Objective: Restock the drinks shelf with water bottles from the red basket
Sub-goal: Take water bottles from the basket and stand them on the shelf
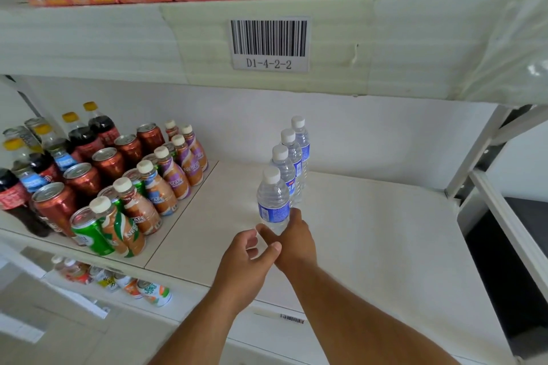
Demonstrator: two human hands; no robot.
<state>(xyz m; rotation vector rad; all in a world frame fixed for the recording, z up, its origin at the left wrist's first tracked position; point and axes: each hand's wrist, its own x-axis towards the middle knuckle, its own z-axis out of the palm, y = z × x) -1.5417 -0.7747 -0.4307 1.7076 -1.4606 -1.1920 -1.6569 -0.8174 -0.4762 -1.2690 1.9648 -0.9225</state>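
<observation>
Seating the fourth water bottle (273,201)
My right hand (295,241) grips its base at centre frame; left hand (249,255) loosely curled, empty. I'd align it, then release.

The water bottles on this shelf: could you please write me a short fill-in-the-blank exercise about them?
1. The row of water bottles holds ____ bottles.
2. Their caps are ____.
3. The right hand holds the ____ bottle of the row.
4. The shelf label reads ____.

Missing words: four; white; front; D1-4-2-2

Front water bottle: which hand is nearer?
Right. The right hand holds the base of the front water bottle; the left hand hovers loosely curled just below-left, off it.
</observation>
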